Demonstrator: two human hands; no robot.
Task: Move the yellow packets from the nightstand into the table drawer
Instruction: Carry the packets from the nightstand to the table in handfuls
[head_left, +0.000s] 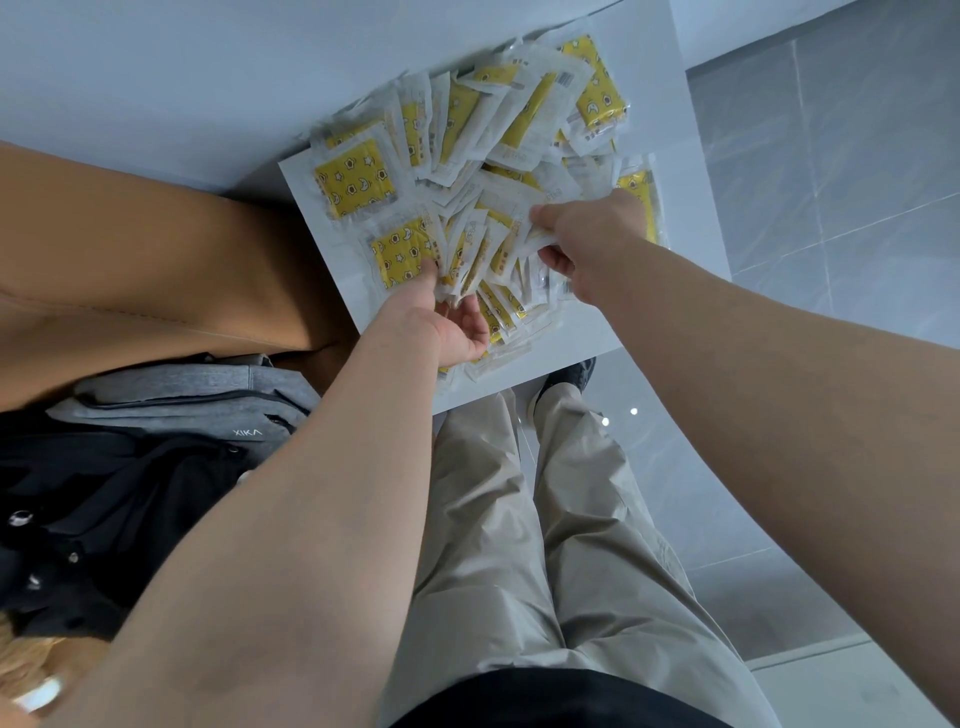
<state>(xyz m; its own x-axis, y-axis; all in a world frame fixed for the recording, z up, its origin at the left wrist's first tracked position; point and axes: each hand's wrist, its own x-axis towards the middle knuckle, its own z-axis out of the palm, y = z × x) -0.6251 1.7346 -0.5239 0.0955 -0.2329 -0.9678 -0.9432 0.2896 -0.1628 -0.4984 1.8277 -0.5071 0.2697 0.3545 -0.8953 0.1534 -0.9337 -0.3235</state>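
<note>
While left hand (457, 325) and right hand (587, 244) each clutch yellow packets (483, 244), loose ones below either grip may spill off nightstand (665, 83)

A heap of packets (467, 171) lies on the surface (582, 335), left hand (449, 325) and right hand (589, 244) in its near part, a bag (182, 400) to the left.
</note>
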